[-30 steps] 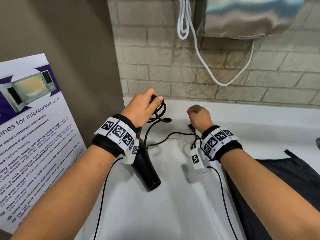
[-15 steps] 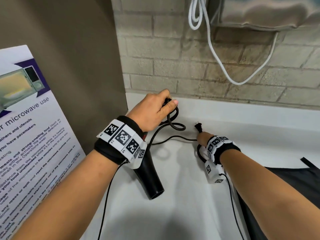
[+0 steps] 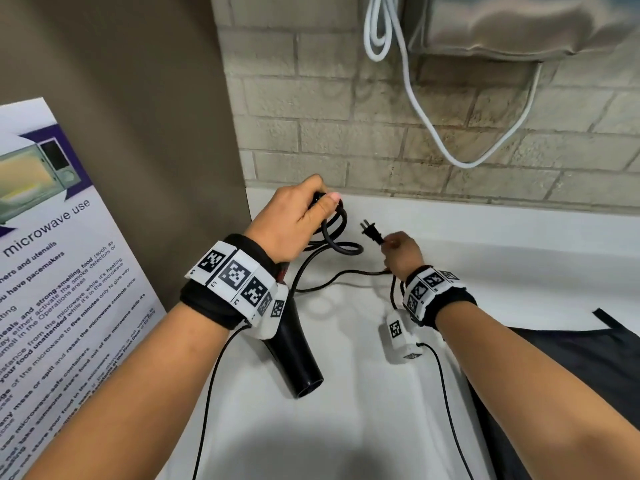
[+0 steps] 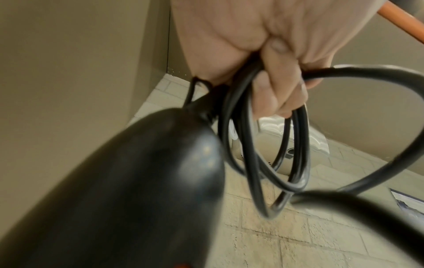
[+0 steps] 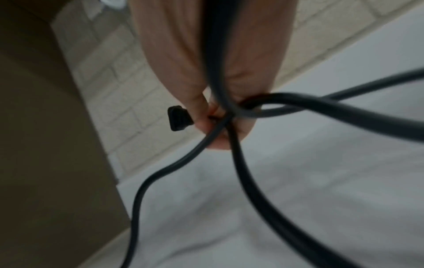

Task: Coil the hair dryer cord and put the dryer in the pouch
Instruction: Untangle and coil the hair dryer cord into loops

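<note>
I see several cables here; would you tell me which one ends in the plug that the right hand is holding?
The black hair dryer cord, looped in the left hand; the right hand pinches its plug. The white cable hangs on the wall.

A white worktop [image 3: 398, 393] runs up to a brick wall [image 3: 346, 133]. A dark pouch [image 3: 571, 368] lies flat on its right side, and a poster [image 3: 52, 289] leans at its left edge.

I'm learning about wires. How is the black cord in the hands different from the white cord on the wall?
The black cord is dark and partly looped in the left hand; the white cord is pale and hangs untouched. The black cord sags down to the counter; the white cord swings across the brick wall. Both are bendy cables.
</note>
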A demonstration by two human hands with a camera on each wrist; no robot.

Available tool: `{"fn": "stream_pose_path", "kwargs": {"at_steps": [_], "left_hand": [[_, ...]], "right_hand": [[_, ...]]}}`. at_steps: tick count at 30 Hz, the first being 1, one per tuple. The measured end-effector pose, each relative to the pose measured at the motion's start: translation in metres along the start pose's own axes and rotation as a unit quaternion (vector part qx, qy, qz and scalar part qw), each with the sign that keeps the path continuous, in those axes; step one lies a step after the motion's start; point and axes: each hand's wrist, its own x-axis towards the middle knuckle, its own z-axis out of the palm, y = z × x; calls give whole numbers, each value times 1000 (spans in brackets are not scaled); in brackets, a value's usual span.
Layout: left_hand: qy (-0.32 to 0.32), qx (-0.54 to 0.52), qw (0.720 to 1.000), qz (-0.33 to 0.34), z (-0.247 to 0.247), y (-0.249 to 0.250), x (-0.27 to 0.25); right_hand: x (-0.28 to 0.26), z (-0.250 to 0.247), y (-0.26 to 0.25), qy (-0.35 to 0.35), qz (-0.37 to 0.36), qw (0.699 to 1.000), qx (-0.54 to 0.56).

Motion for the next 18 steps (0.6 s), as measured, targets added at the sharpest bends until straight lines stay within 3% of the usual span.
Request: {"fn": "stream_pose_path", "kwargs": {"at_steps": [5, 8, 10, 13, 15, 18], "left_hand": [[67, -21, 997, -17, -8, -3, -5], [95, -18, 995, -27, -13, -5, -6], [110, -17, 993, -37, -16, -7, -7], [112, -35, 992, -45, -18, -5, -8], [100, -33, 994, -37, -16, -1, -8], [92, -38, 994, -37, -13, 5, -9]], "right_hand": [[-38, -12, -60, 43, -205, 975, 81], [-73, -21, -80, 5, -291, 943, 161], [-91, -24, -88, -27, -347, 928, 133], [-103, -20, -93, -28, -423, 906, -7], [-105, -15, -97, -29, -436, 897, -69], [-109, -7, -107, -12, -360, 929, -84]]}}
